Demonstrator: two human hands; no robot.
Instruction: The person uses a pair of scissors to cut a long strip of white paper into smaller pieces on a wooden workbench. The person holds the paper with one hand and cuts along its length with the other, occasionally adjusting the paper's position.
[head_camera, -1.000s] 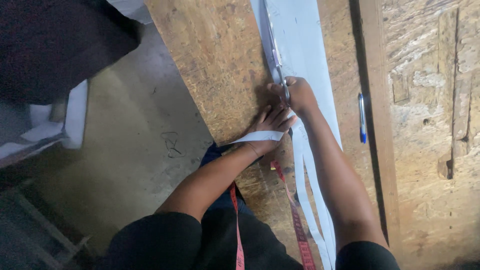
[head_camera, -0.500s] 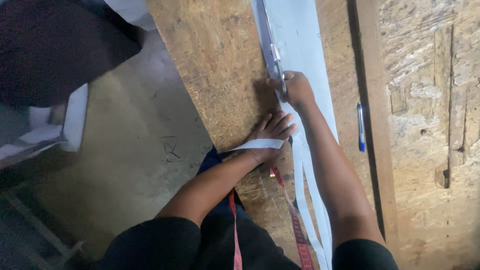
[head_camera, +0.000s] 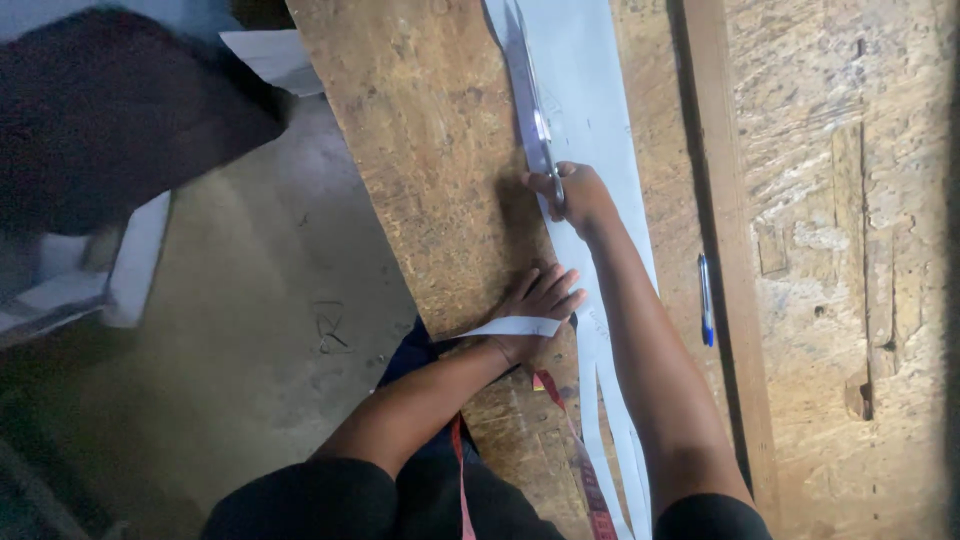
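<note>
Right now the right hand (head_camera: 580, 195) has its grip closed around scissors (head_camera: 530, 110) on white paper (head_camera: 590, 90); the left hand (head_camera: 540, 300), fingers spread, presses flat on the wooden surface (head_camera: 430, 150).

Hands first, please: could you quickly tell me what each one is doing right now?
Left hand: open, flat on the white paper strip.
Right hand: closed on the scissors, blades over the white sheet.

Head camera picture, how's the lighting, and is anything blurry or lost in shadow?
Head view: dim overall; the white paper is the brightest area, the left side and far right edge fall into dark shadow. The scissors in the right hand look soft; the left hand is clearer.
</note>
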